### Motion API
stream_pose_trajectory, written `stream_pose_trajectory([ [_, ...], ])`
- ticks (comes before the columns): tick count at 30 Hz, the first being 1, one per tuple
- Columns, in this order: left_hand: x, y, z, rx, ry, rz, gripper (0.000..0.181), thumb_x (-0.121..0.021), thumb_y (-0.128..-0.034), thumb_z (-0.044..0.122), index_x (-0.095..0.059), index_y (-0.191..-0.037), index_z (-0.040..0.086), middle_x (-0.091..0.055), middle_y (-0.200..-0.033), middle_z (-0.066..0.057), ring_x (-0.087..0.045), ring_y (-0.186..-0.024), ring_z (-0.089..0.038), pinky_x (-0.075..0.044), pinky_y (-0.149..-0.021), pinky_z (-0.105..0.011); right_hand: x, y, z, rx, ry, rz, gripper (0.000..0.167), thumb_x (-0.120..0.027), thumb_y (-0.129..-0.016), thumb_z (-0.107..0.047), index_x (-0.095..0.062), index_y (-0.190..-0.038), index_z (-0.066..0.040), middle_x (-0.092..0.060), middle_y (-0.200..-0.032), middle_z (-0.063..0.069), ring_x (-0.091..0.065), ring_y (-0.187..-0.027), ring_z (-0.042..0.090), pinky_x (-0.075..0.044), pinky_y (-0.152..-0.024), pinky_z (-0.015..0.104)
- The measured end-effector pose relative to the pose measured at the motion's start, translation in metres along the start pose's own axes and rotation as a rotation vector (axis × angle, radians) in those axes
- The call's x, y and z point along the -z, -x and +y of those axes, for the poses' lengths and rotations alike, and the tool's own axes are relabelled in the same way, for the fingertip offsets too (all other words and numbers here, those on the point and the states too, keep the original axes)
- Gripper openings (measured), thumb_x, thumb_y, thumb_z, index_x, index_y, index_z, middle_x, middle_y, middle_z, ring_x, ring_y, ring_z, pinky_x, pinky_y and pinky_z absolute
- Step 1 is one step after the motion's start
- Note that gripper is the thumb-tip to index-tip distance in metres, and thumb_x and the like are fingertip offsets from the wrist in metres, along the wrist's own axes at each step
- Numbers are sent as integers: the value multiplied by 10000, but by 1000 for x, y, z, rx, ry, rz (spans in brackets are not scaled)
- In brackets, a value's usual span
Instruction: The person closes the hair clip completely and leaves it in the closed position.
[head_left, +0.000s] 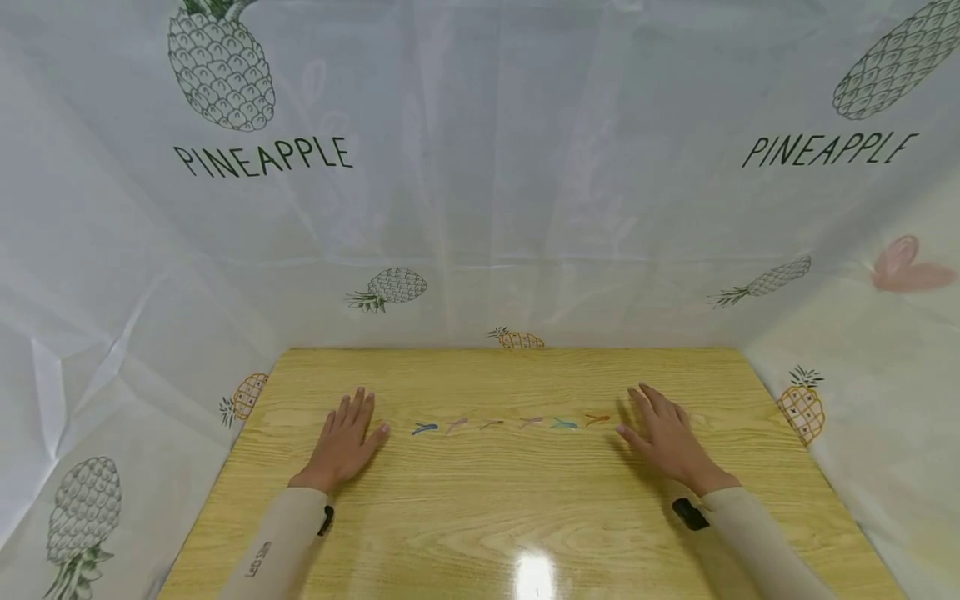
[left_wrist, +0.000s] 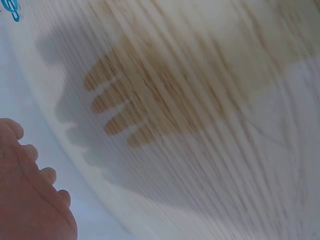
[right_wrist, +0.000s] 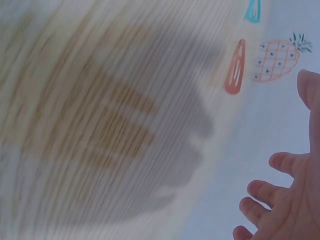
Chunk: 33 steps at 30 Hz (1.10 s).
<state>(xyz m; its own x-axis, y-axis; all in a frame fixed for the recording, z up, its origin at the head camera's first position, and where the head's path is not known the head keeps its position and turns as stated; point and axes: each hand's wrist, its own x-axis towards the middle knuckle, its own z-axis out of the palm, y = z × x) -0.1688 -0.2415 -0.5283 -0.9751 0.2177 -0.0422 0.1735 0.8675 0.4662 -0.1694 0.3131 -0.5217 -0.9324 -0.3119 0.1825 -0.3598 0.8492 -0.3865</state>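
Right wrist view shows the orange-red teardrop-shaped hair clip [right_wrist: 234, 84] in outline; left wrist view catches only the blue metal-look hair clip [left_wrist: 10, 6], cut off at a corner. Head view alone has all six small coloured hair clips [head_left: 492, 423], in a sideways row on the yellow wood-grain table [head_left: 450, 517]. Long axes there roughly sideways; in right wrist view, orange-red clip steep, narrow tip up. Left hand [head_left: 345, 439] and right hand [head_left: 667, 439] flank the row, fingers extended, slightly apart.

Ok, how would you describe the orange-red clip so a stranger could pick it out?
On the wooden table, six clips lie in a row between the left hand and the right hand. The orange-red clip is at the end nearest the right hand, beside the teal one, more vividly orange than any other.
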Motion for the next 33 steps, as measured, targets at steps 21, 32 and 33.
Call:
stream_pose_trajectory([
  [21,-15,0,7,-90,23,56,775,-458,-1124,474,-255,-1640,-67,-156,-1710,-319,-112,-1559,-574,-109,-1218,-733,-19,-17,-43,108,-17,28,705,-667,-1057,-338,-391,-1573,55,-336,-1603,361,-365,-1418,610,-258,-1103,790],
  [32,-26,-3,6,-86,-16,46,763,-457,-1128,471,-237,-1657,-34,-172,-1724,-271,-153,-1572,-534,-146,-1237,-699,-33,-27,-63,129,-33,-6,697,-664,-1062,-321,-382,-1588,38,-318,-1626,340,-348,-1449,594,-251,-1132,778],
  [33,-26,-4,6,-88,-19,48,763,-460,-1128,469,-236,-1656,-34,-174,-1723,-269,-158,-1571,-533,-148,-1237,-700,-33,-28,-65,132,-39,-4,698,-670,-1058,-316,-386,-1586,40,-321,-1623,341,-350,-1445,596,-251,-1131,779],
])
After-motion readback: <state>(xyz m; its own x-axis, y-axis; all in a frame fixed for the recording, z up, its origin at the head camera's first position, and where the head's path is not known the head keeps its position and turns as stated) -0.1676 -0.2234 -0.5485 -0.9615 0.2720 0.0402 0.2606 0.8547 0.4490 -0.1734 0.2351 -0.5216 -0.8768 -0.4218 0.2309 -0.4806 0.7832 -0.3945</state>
